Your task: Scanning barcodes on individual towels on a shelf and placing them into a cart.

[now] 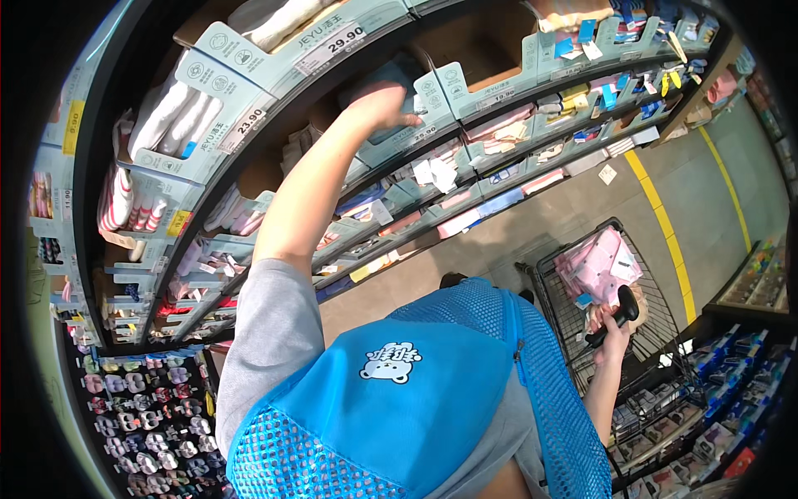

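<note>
My left hand [381, 107] reaches into a pale blue cardboard display box [430, 103] on an upper shelf. It lies against a dark grey-blue folded textile [393, 73], probably a towel. The thumb points out over the box front, while most fingers are hidden, so a grip cannot be made out. Low on the right, my right hand [612, 337] is closed around a black handheld device [617, 317] that looks like a barcode scanner. That hand is above a black wire shopping cart [662, 324]. Pink folded fabric [595, 265] with white tags lies in the cart.
Tiered shelves [374, 171] of boxed towels curve along the front and left. Slippers [146, 421] hang on a rack at lower left. Packaged goods [661, 443] fill a display at lower right. Yellow floor tape [662, 234] runs along the grey tile floor [592, 206].
</note>
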`<state>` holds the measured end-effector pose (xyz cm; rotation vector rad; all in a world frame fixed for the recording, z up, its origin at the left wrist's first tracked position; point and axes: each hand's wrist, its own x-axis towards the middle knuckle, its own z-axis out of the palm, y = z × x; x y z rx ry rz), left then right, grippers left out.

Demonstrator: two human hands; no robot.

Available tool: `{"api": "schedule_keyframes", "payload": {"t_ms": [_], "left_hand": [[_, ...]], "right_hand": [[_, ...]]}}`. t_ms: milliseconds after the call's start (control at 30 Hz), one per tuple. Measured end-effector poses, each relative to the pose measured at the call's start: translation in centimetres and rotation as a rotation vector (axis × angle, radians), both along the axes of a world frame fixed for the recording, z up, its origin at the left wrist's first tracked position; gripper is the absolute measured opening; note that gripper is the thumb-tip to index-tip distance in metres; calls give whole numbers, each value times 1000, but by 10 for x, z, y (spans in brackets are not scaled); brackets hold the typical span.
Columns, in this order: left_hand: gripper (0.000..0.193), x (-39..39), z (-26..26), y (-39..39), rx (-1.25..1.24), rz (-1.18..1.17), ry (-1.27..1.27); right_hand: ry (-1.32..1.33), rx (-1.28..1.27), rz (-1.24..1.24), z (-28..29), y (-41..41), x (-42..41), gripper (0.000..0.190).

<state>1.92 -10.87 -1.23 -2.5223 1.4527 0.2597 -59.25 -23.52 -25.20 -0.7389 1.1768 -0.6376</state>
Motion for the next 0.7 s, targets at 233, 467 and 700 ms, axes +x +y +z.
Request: {"api": "schedule_keyframes", "payload": {"t_ms": [233,467,700], "left_hand": [[51,13,2,-4,51,20,-55],[52,-23,17,17,-438,169,5],[57,-11,4,23,-95,22,85]], "right_hand": [[29,35,-73,18,26,13,27],[41,-1,-21,20,32,16,27],[29,-15,16,31,21,25,27]]}}
